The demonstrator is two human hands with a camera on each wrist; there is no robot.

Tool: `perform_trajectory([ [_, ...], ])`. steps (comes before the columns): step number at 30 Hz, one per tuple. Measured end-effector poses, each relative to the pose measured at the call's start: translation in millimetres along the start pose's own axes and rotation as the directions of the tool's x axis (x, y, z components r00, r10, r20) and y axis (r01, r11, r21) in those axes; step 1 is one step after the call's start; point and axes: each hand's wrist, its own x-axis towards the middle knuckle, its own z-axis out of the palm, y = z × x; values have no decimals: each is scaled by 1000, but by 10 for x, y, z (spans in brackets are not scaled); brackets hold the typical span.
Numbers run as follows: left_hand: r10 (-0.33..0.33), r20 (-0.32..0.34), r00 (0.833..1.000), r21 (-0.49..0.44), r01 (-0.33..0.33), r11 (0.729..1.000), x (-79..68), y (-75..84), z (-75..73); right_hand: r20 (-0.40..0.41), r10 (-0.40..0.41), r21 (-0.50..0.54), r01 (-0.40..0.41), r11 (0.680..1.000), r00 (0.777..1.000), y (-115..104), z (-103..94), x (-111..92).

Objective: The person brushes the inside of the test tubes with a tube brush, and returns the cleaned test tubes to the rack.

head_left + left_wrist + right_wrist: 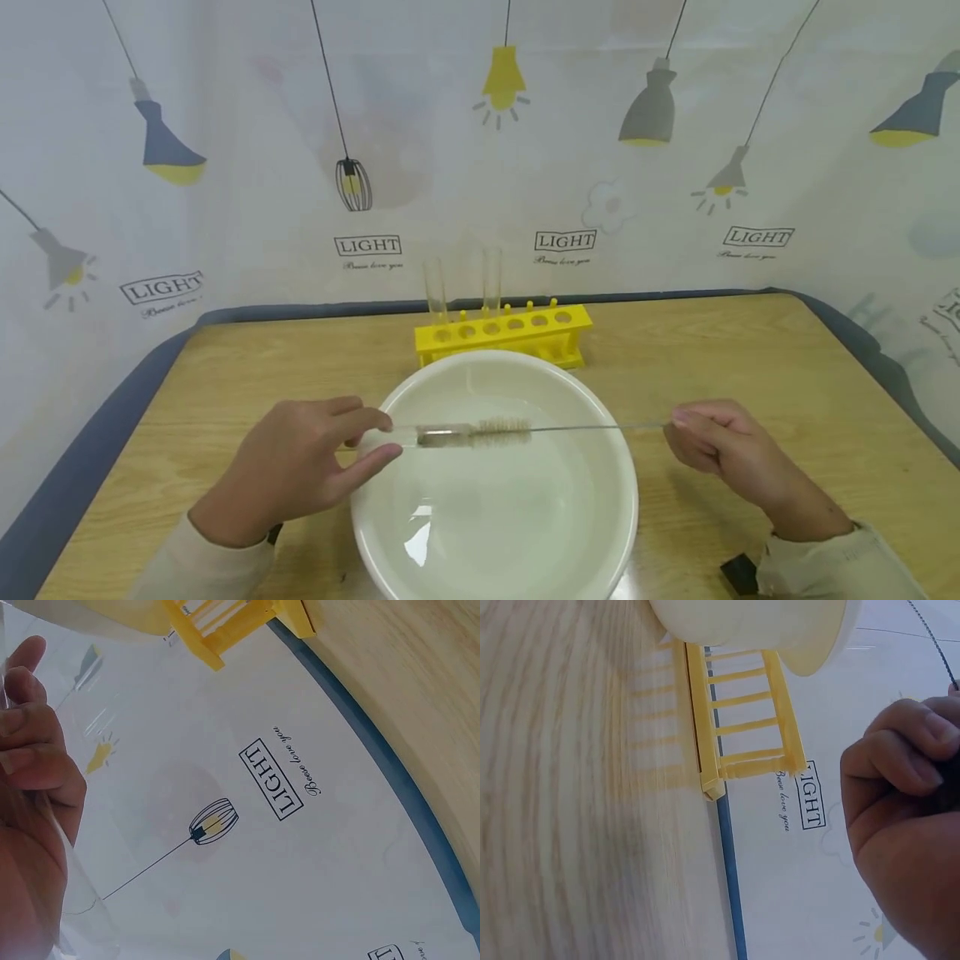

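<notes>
Over a white basin [628,508] of water, my left hand [300,458] pinches a clear glass test tube [444,435] lying level, its mouth facing right. A bottle-type test tube brush [510,430] lines up with it, part of the pale bristles inside the mouth and part outside. The brush's thin twisted-wire handle runs right to my right hand [727,446], whose curled fingers grip its end beyond the basin rim. In the left wrist view, the fingers [37,750] bend around the clear tube. The right wrist view shows the curled right fingers [900,757] and the wire above them.
Behind the basin stands a yellow test tube rack [502,327] with two clear test tubes [492,283] upright in it. The wooden table [247,367] ends at the back against a white wall covering [450,167] printed with lamps.
</notes>
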Motion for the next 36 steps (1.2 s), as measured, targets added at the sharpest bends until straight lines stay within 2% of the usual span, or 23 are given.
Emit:
perform_trajectory([
  [4,-6,12,1000,22,6,1000,-1,11,6,-31,74,-39,-75,996,997,-49,57,12],
  [8,-1,4,1000,52,0,999,14,24,14,-146,142,-197,-170,965,979,-114,136,37],
  [11,16,-20,1000,64,-15,998,31,35,13,-209,149,-276,-204,939,967,-155,188,57],
  [13,26,-35,999,70,-23,997,37,45,9,-229,143,-290,-208,934,963,-174,222,62],
  [16,33,-40,999,80,-30,996,35,62,-1,-223,110,-278,-171,945,969,-187,267,61],
  [20,31,-34,999,94,-28,995,38,71,-21,-206,30,-248,-82,965,978,-187,297,81],
  [26,36,-28,999,89,-34,996,50,84,-22,-199,-49,-196,9,981,979,-156,296,90],
  [36,69,-66,995,95,-63,993,50,97,21,-208,-72,-192,31,981,976,-169,339,92],
])
